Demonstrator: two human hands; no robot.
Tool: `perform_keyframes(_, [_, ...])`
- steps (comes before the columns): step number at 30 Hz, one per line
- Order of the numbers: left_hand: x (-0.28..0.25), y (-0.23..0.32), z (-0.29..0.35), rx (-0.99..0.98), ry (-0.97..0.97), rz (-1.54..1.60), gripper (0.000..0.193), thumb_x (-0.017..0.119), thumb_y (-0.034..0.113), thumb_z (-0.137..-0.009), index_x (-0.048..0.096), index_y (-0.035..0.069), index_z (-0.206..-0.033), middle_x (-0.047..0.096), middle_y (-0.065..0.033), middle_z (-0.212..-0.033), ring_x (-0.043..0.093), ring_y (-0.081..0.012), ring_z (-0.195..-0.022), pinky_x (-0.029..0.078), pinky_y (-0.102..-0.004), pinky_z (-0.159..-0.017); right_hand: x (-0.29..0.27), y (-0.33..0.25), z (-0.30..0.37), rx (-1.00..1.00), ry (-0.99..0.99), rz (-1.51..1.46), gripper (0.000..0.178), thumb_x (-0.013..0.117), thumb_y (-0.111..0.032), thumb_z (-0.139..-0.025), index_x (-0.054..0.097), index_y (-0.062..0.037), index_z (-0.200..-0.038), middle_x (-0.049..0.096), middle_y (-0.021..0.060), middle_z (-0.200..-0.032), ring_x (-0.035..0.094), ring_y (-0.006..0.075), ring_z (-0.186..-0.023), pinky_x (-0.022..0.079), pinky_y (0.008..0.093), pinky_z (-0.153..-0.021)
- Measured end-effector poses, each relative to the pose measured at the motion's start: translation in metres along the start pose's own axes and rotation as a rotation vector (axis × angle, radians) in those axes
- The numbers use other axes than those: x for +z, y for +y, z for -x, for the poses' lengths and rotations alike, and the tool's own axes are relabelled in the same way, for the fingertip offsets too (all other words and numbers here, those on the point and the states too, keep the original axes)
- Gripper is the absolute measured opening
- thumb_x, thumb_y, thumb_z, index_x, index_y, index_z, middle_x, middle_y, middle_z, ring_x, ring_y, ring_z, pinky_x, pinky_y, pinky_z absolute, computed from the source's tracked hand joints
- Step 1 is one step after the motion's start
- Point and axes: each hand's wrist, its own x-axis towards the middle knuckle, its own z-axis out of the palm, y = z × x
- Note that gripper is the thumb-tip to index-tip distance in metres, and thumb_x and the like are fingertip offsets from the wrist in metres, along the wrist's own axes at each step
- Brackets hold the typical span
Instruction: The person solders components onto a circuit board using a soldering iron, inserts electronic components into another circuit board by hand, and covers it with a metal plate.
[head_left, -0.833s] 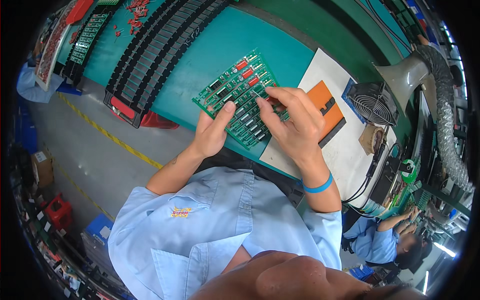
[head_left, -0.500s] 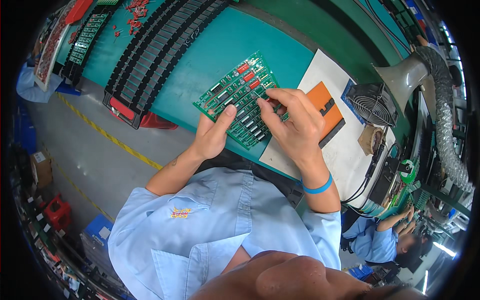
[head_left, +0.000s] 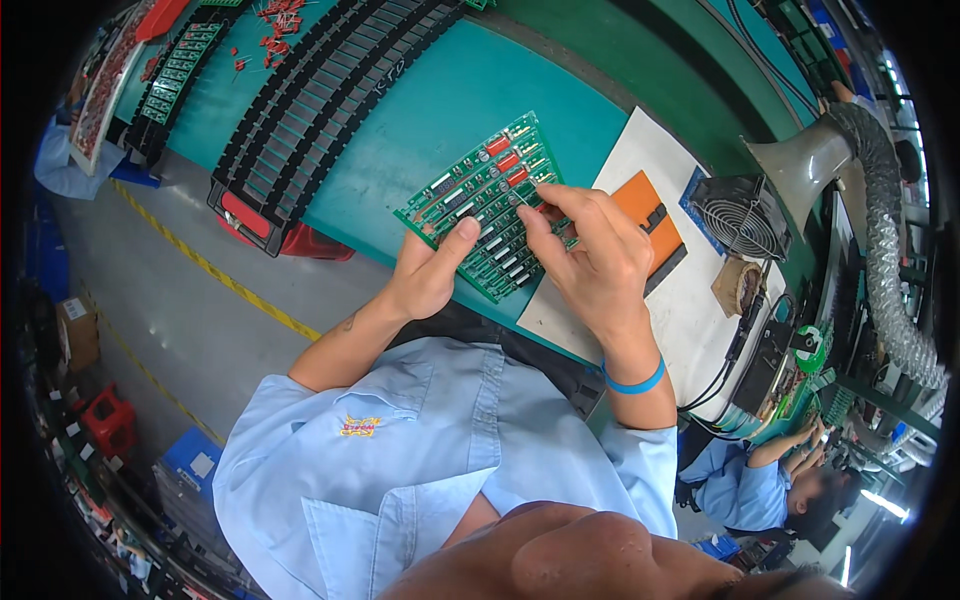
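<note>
Nearest is my light-blue shirt (head_left: 420, 470). Just beyond it, my left hand (head_left: 425, 275) grips one corner of a green circuit board (head_left: 480, 200), thumb on its face, the other fingers hidden beneath. The board sits tilted between my hands, over a teal mat (head_left: 480, 85), crowded with red, black and white parts. My right hand (head_left: 605, 255), with a blue wristband (head_left: 637, 381), bends over the board's right side, thumb and forefinger close together; I cannot tell whether they pinch a small part. To the right, a white sheet (head_left: 712, 315) bears an orange block (head_left: 636, 204), with a black fan (head_left: 738, 216) beyond. Further left are black racks (head_left: 330, 105) and scattered red components (head_left: 280, 45). Off at lower right, another person (head_left: 740, 492) bends over work.
</note>
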Motion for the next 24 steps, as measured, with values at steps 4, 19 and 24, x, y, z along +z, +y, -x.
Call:
perform_keyframes(4, [0.000,-0.001,0.001,-0.019,0.001,-0.020,0.045,0.044,0.008,-0.108,0.042,0.003,-0.152,0.059,-0.0150,-0.145,0.062,-0.0241,-0.127,0.052,-0.0362,-0.106,-0.005,-0.003,-0.003,0.010,-0.039,0.049,0.027,0.081,0.003,-0.077,0.073,-0.0014,-0.102,0.071,0.0075,-0.086,0.063,0.0167,-0.066,0.051,0.0274,-0.058])
perform_keyframes(19, [0.012,0.009,-0.004,0.046,0.048,-0.038,0.038,0.043,0.008,-0.108,0.053,0.001,-0.144,0.066,-0.0110,-0.132,0.065,-0.0146,-0.112,0.055,-0.0292,-0.093,-0.011,-0.022,-0.019,0.128,-0.181,0.121,0.026,0.079,0.001,-0.080,0.072,0.0007,-0.104,0.073,0.0070,-0.087,0.067,0.0151,-0.072,0.051,0.0244,-0.060])
perform_keyframes(24, [0.006,0.004,0.000,0.030,0.044,-0.060,0.038,0.043,0.008,-0.108,0.052,0.001,-0.144,0.067,-0.0102,-0.131,0.065,-0.0134,-0.110,0.054,-0.0287,-0.092,-0.012,-0.024,-0.019,0.141,-0.182,0.129,0.025,0.079,0.001,-0.080,0.072,0.0006,-0.104,0.073,0.0073,-0.087,0.067,0.0156,-0.071,0.051,0.0249,-0.061])
